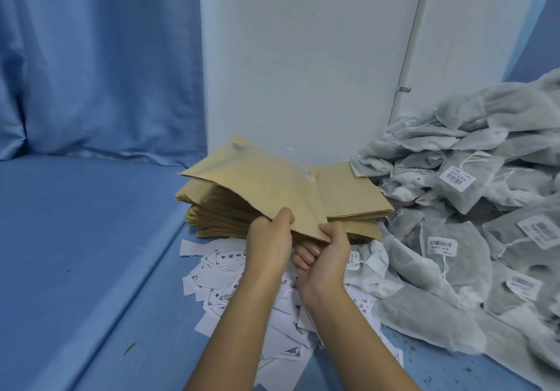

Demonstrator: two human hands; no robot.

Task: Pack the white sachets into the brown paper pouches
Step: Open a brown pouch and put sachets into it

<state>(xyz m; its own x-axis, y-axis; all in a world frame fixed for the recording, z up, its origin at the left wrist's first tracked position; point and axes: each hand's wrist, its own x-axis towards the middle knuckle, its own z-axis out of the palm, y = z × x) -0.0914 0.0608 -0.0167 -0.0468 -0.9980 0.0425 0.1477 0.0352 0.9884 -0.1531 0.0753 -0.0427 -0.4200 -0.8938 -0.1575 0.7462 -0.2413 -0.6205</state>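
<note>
Both hands meet at the lower centre of the frame on the near corner of a flat brown paper pouch (257,184). The left hand (269,240) has its grip closed on the pouch's edge, with the thumb pressed on top and the fingers curled out of sight beneath. The right hand (327,258) pinches the same corner just beside it, thumb on the upper face and the rest folded under. Fingertips show below the edge between the two hands, though I cannot tell which hand they belong to. The pouch is lifted at this end and slopes. Its held edge runs from the hands up and left towards the middle of the frame, and its far corner points to the upper centre — which side is the longer is not plain. Under it lies the stack of brown paper pouches (212,217), flat on the blue cloth-covered worktop (75,254) against the white wall (303,57). A heap of white mesh sachets (463,239) with barcode labels and strings fills the right of the frame, touching the stack. Printed white paper slips (212,272) lie scattered under the forearms. A blue curtain (91,57) hangs at upper left.
</note>
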